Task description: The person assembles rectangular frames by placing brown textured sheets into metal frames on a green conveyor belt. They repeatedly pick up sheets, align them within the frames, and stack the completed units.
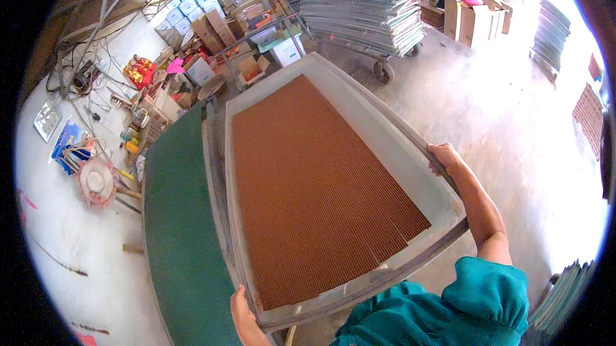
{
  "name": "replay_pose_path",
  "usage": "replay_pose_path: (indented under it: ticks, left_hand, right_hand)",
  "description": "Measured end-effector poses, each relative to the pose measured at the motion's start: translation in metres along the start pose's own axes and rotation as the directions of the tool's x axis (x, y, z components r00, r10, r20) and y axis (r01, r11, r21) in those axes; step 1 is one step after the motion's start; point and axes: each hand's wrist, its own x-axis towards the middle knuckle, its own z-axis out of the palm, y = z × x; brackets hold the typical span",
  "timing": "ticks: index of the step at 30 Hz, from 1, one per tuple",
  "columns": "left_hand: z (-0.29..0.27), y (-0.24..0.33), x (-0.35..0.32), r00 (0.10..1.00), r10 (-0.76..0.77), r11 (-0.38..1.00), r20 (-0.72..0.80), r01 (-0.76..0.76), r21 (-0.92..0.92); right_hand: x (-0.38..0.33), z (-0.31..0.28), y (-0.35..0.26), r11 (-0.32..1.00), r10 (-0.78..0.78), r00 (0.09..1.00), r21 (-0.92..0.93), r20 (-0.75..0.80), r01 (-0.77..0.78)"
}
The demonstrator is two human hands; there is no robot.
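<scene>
A large wood-framed tray (369,112) with a pale, screen-like base stretches away in front of me, tilted across the view. On it lies a broad layer of thin brown strips (314,185), packed side by side in straight lines; small gaps show at its near right edge. My right hand (444,157) is closed around the right rim. At the near left corner, my left hand (245,320) grips the frame with the thumb upward; its other fingers are mostly hidden. A dark green board (183,218) lies just left of the tray.
Beyond the tray, a tall stack of framed screens (359,6) stands on a wheeled cart (384,70). Cartons (215,28) and tools crowd the far left. A round fan (97,180) is by the left wall. More stacked screens (561,304) stand at the near right.
</scene>
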Motion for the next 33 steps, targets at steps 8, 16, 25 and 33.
replay_pose_path:
  ticks: [8,16,25,33]
  left_hand:
    - [0.082,-0.015,0.019,0.984,-0.157,0.97,0.09,0.17,-0.174]
    - [0.145,-0.082,0.032,0.919,-0.385,0.916,-0.085,0.392,0.087]
    - [0.076,-0.108,-0.027,0.989,-0.145,0.974,-0.001,0.142,-0.176]
    - [-0.037,-0.349,-0.197,0.895,-0.204,0.944,-0.396,0.074,-0.321]
  right_hand:
    - [0.088,0.012,-0.006,0.996,0.051,0.998,-0.077,0.047,-0.048]
    - [0.176,0.009,0.107,0.54,-0.117,0.993,-0.84,-0.014,0.052]
    - [0.119,0.073,0.047,0.223,-0.371,0.918,-0.946,0.139,0.234]
    - [-0.058,0.223,0.087,0.05,-0.594,0.402,-0.466,0.697,0.883]
